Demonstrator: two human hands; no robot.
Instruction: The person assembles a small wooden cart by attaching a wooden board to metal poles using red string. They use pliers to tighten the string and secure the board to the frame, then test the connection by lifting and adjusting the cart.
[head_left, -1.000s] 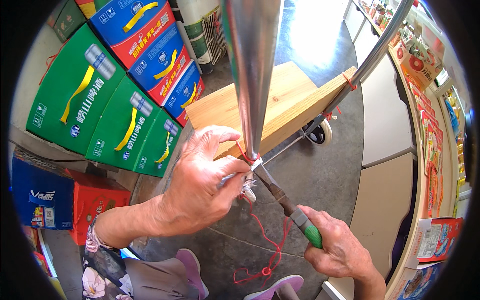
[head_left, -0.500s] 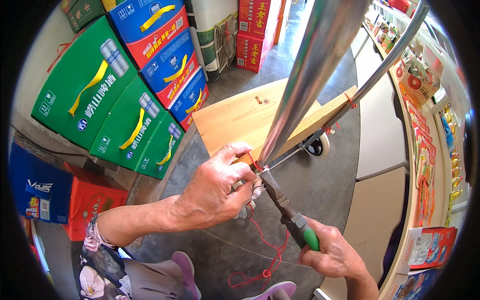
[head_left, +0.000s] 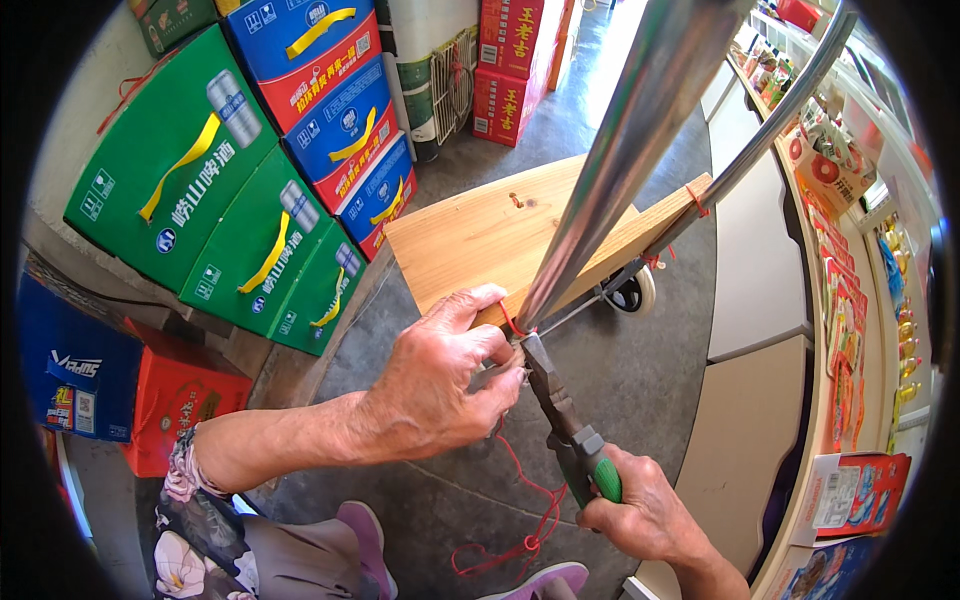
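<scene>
My right hand (head_left: pixel 640 505) is closed around the green-gripped handles of a pair of dark metal pliers (head_left: pixel 565 412). Their jaws meet the foot of a shiny metal pole (head_left: pixel 600 190), where a loop of red cord (head_left: pixel 513 326) is tied. At the corner of a wooden board (head_left: pixel 480 235), my left hand (head_left: pixel 430 370) has its fingers bent, one resting by the board's edge beside the cord. Its other fingertips close near the jaws; what lies between them is hidden. Loose red cord (head_left: pixel 530 542) hangs in a tangle below.
A second metal pole (head_left: pixel 780 120) is tied to the board's far corner, with a wheel (head_left: pixel 637 292) below. Green cartons (head_left: pixel 200 180) and blue-red cartons (head_left: pixel 340 125) are stacked left. Shelves of packets (head_left: pixel 840 310) over pale cabinets (head_left: pixel 740 450) line the right. My shoes (head_left: pixel 365 535) stand below.
The pliers and my right hand have shifted slightly left and down. My left fingers have moved a little, covering the pale bit seen beside the jaws before.
</scene>
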